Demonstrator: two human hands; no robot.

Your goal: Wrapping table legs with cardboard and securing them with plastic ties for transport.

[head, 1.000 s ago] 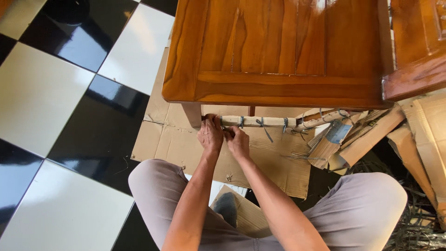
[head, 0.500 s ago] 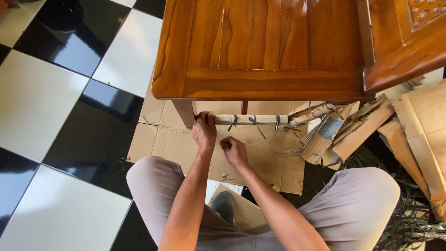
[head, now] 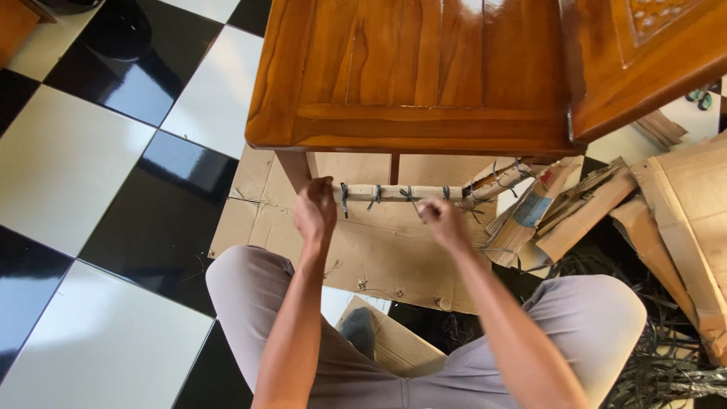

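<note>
Under the front edge of the glossy teak-coloured chair seat [head: 424, 76], a cardboard-wrapped rail [head: 401, 192] runs between the legs, tied at intervals with dark plastic straps [head: 376, 195]. The person sits low on the checkered floor [head: 91, 151], knees apart, over flattened cardboard sheets [head: 379, 250]. Their left hand [head: 315, 212] is closed around the wrapped rail's left end, right beside the chair leg [head: 297, 168], fingers curled tight together. Their right hand [head: 445, 223] is just in front of the rail near its middle, fingers drawn in as if pinching a strap end, though I cannot tell for sure what is between them. Torn cardboard pieces [head: 575, 212] and a tangle of loose black strapping [head: 666, 356] lie to the right.

From where I stand, the risk looks like a hard tug: a strap could let go suddenly and the hand jerk back, or the taut plastic edge could bite into a finger. Pulling sideways might also scrape the polished leg.
</note>
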